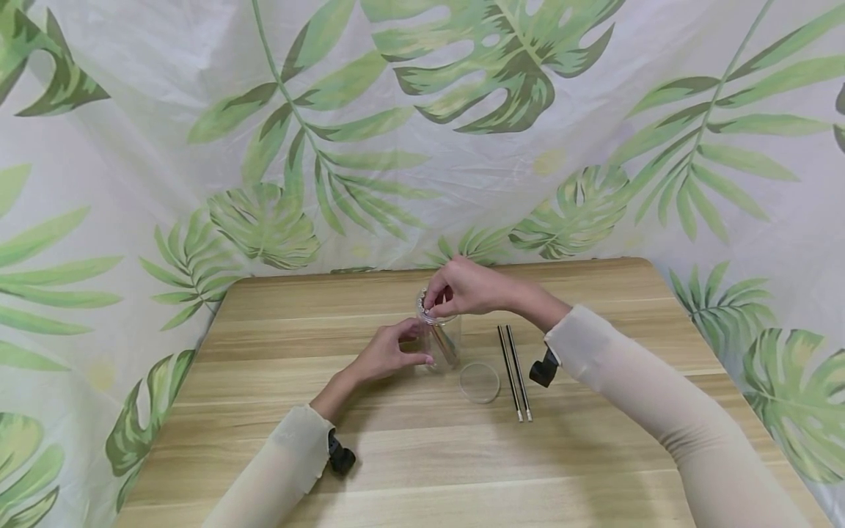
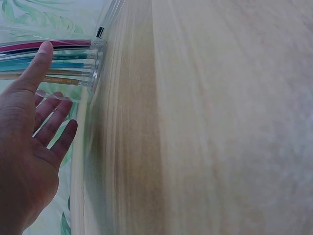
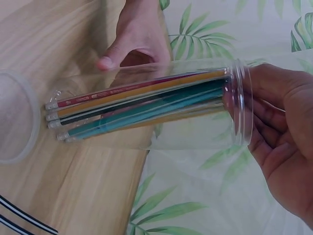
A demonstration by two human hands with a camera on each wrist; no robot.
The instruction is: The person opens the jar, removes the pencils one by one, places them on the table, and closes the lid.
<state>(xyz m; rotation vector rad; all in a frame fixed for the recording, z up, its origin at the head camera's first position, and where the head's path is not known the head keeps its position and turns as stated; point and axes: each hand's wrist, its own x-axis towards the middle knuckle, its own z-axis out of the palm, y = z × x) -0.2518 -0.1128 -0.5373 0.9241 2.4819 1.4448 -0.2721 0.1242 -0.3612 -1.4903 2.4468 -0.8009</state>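
A clear plastic jar [image 1: 457, 343] stands upright on the table, holding several pencils [image 3: 146, 100] in red, yellow, black and teal, their eraser ends at the bottom. My left hand [image 1: 391, 352] holds the jar from its left side, thumb in front and fingers behind. Over the jar's mouth, my right hand [image 1: 467, 287] pinches the upper ends of the pencils with thumb and fingers at the rim. The right wrist view shows the fingers [image 3: 266, 110] reaching in past the rim, partly hidden by the clear wall.
The jar's round translucent lid [image 1: 479, 383] lies flat just in front of it. To the right lie two black-and-white striped pencils [image 1: 510, 374], side by side. A leaf-printed cloth [image 1: 370, 147] hangs behind the wooden table [image 1: 396, 455].
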